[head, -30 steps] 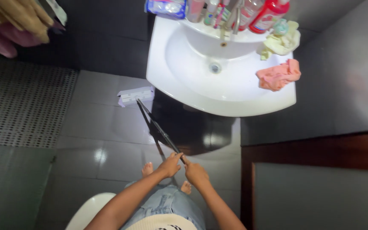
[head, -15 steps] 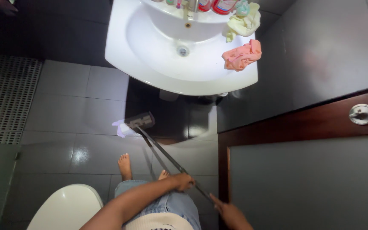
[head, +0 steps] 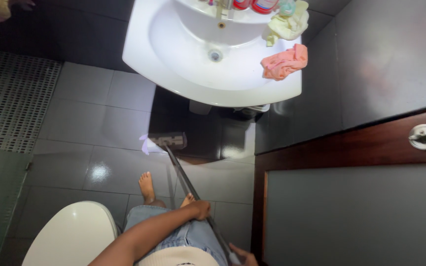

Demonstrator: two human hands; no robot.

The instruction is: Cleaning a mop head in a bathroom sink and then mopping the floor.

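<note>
— So why is the flat mop [head: 166, 142] held that low and slanted?

— Probably to slide its head flat over the grey floor tiles [head: 94, 123], just in front of the white washbasin [head: 173, 74]. The left hand [head: 200, 209] is wrapped round the mid-handle; the right hand [head: 242, 256], at the frame's edge, seems closed on the handle's end.

— And the head?

— Well away from both grips, below the washbasin's front rim, beyond the bare feet.
</note>
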